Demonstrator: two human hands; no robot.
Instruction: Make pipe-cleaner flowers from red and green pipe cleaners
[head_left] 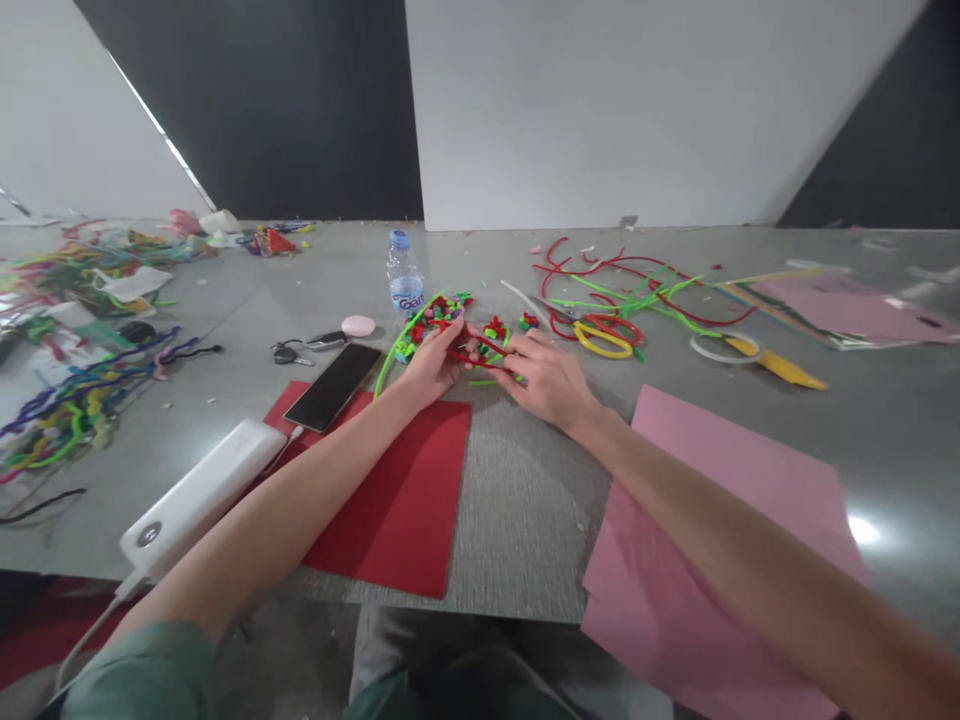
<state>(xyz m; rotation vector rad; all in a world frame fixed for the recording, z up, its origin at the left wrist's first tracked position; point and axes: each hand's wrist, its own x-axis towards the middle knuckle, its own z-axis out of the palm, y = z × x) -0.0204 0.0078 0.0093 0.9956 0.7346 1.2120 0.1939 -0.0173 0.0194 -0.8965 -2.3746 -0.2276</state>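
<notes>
A red pipe cleaner [486, 362] is bent between my two hands above the middle of the table. My left hand [436, 362] pinches its left end with the fingertips, and my right hand [547, 378] grips the other end. Just behind the hands lies a cluster of small red, green and purple pipe-cleaner pieces [442, 310], partly hidden by my left fingers. Two small red-and-green pieces, one of them a red piece [495, 327], sit near my right fingers. A long green pipe cleaner [386, 365] curves beside my left wrist.
Behind the cluster stands a water bottle [405, 275]. Left are a phone [334, 388], keys [285, 354], a white power bank [202, 495] and tangled pipe cleaners [75, 420]. Red paper [397, 500] and pink sheets [720, 460] lie in front; scissors [604, 338] and a yellow cutter [787, 370] lie right.
</notes>
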